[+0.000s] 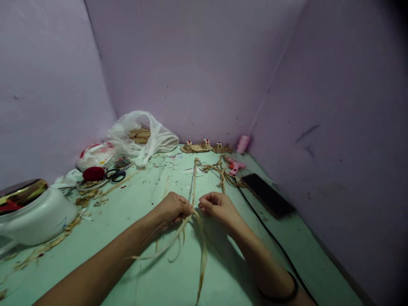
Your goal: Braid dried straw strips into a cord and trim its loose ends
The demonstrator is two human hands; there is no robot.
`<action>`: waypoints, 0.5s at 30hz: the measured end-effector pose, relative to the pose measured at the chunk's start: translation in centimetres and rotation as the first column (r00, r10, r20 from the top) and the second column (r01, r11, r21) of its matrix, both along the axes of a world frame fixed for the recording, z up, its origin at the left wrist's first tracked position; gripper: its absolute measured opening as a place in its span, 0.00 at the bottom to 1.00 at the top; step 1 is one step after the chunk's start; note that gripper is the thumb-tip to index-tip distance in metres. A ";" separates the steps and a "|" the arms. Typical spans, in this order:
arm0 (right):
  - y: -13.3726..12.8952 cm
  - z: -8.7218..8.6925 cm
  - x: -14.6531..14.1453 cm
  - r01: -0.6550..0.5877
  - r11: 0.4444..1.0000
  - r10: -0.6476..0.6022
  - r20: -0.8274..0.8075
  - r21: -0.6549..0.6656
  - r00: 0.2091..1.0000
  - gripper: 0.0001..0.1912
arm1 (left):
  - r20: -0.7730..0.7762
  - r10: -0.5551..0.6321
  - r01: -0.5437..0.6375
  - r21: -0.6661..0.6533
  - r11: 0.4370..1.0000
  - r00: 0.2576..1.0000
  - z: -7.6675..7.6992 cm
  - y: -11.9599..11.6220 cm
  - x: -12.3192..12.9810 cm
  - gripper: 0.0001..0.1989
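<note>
A thin braided cord [194,182] of dry plant fibre runs from the middle of the table toward me. My left hand [174,209] pinches it at its near end, where loose pale fibre strands [203,255] fan out and hang toward me. Just to the right of the cord is my right hand [219,209], with thumb and fingertips pressed together. Whether a strand lies between those fingertips cannot be made out. Beyond my right hand lies a tangle of more braided cord [219,170].
At right are a pink glue gun [236,165], a black phone [267,194], a cable [270,231] and a pink thread spool [243,144]. Woven pieces [200,147] line the back wall. Scissors [118,174], a plastic bag [154,138], a red pincushion [93,174] and a white container [41,216] stand left.
</note>
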State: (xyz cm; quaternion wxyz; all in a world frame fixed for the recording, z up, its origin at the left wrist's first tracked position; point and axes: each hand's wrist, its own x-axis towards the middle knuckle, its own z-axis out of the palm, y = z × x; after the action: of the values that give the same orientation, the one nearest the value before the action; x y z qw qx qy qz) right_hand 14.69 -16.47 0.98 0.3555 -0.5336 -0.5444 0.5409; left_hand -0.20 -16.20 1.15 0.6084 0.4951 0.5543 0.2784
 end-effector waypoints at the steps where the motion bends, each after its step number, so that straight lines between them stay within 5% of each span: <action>1: 0.0 0.0 -0.2 -0.031 0.994 0.020 -0.102 -0.103 0.995 0.05 | 0.003 -0.002 0.002 -0.004 1.000 1.000 0.0 0.0 0.0 0.03; 4: -0.2 -0.3 -1.0 -0.150 0.954 0.092 -0.220 -0.261 0.971 0.06 | -0.014 -0.019 0.019 0.002 1.000 1.000 -0.2 0.0 0.0 0.03; 10: 0.1 -1.4 -0.9 -0.009 0.986 0.014 0.028 -0.165 1.000 0.05 | -0.228 -0.122 0.167 0.191 0.967 0.966 -0.8 0.2 0.0 0.05; 15: 0.2 -1.5 -0.8 -0.014 0.988 0.014 -0.001 -0.153 1.000 0.04 | -0.397 -0.273 0.383 0.230 0.895 0.876 0.3 0.4 -1.8 0.07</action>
State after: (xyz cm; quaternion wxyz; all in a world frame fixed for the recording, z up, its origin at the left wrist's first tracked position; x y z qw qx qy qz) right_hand 13.87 -16.30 -0.49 0.3096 -0.5556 -0.5049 0.5834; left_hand -1.97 -15.78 1.50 0.4542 0.7114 0.5127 0.1572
